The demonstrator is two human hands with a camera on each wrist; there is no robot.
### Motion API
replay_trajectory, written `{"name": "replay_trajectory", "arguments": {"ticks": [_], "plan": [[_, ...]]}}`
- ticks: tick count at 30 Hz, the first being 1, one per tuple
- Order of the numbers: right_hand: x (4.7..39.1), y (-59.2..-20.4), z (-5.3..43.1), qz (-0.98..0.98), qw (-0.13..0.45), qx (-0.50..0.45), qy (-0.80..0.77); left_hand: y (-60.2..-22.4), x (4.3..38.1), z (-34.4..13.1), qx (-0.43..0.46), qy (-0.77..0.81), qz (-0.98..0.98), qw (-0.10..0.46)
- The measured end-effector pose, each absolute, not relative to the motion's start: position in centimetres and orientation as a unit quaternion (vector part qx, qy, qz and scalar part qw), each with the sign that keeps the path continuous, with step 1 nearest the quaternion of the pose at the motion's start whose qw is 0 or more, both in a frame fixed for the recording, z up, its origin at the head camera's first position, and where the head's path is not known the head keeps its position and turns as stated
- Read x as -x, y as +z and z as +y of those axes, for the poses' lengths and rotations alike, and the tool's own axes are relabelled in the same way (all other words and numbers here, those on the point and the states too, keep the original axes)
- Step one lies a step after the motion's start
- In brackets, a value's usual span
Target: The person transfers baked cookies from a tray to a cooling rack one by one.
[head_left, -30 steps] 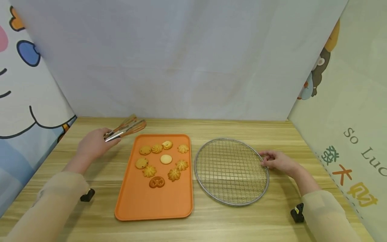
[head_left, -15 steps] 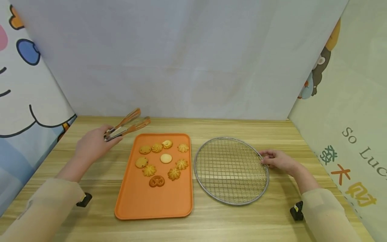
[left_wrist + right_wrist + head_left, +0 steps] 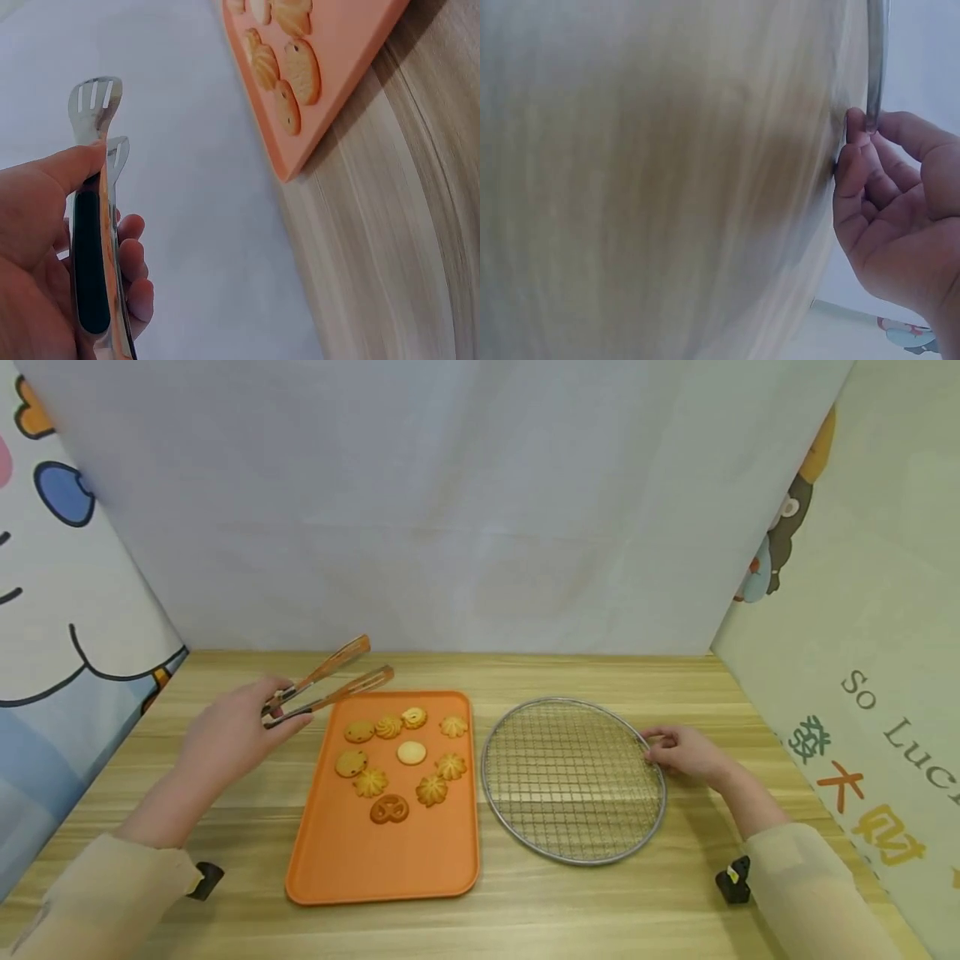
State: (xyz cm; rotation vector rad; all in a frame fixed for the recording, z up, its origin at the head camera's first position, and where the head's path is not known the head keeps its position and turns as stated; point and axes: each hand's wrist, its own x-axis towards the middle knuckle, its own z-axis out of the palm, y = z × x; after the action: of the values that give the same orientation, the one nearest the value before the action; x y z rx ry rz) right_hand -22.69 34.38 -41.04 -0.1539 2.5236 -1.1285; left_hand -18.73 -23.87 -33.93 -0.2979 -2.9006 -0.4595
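Note:
My left hand grips a pair of metal tongs by the handles, its thumb along one dark-panelled arm in the left wrist view. The tongs' slotted tips stand apart and point right, over the far left corner of an orange tray. Several cookies lie on that tray, among them a pretzel-shaped cookie and a plain round cookie. On the right, my right hand pinches the metal rim of a round wire rack between thumb and fingers. The rack lies flat beside the tray.
Everything rests on a wood-grain table. A white cloth backdrop rises at its far edge. Printed panels with cartoon pictures stand at both sides, the right panel bearing lettering.
My left hand has lifted and shifted slightly, swinging the tongs rightward, and their tips have spread wider apart. My right hand and the wire rack have stayed in place.

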Motion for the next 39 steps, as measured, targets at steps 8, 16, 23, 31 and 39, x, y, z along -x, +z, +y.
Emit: {"name": "replay_trajectory", "arguments": {"ticks": [8, 16, 23, 31, 39], "plan": [[22.4, -41.0, 34.1, 0.899, 0.168, 0.05, -0.403, -33.8, 17.4, -23.3, 0.119, -0.141, -0.978, 0.093], [22.2, -41.6, 34.4, 0.865, 0.184, 0.047, -0.465, -34.1, 16.3, -23.6, 0.157, -0.134, -0.973, 0.102], [22.2, -41.8, 34.6, 0.841, 0.197, 0.047, -0.501, -34.4, 16.1, -24.4, 0.212, -0.1, -0.963, 0.133], [22.4, -42.0, 35.0, 0.828, 0.21, 0.058, -0.518, -35.4, 16.4, -25.2, 0.266, -0.081, -0.954, 0.11], [22.5, -42.3, 35.3, 0.824, 0.224, 0.056, -0.516, -36.2, 16.1, -25.3, 0.3, -0.045, -0.949, 0.091]]}}
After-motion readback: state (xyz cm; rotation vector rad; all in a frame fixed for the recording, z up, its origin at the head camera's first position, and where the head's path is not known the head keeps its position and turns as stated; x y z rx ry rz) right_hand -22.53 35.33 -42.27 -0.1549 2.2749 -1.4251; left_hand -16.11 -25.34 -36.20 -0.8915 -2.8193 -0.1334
